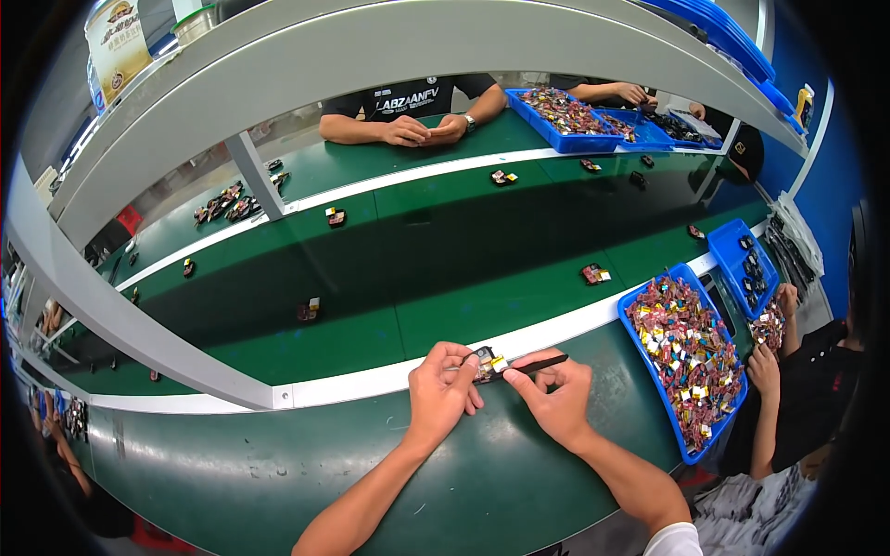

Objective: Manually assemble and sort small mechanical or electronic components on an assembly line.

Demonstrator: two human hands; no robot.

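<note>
Head view: where's the small black-edged piece (486, 366)?

"Between both hands, above the white rail (357, 389). Left hand (436, 394) grasps it; right hand (562, 398) pinches a slim black stick (543, 363) close against it. Actual contact, I can't tell."

"How to work it well?"

"I'd brace the left grip, keep the stick low and press gently."

A green bench (278, 454) carries a blue tray (656, 380) heaped with small parts (686, 352); left of the tray and beyond, scattered pieces (593, 274) lie on a green strip (445, 345).
</note>
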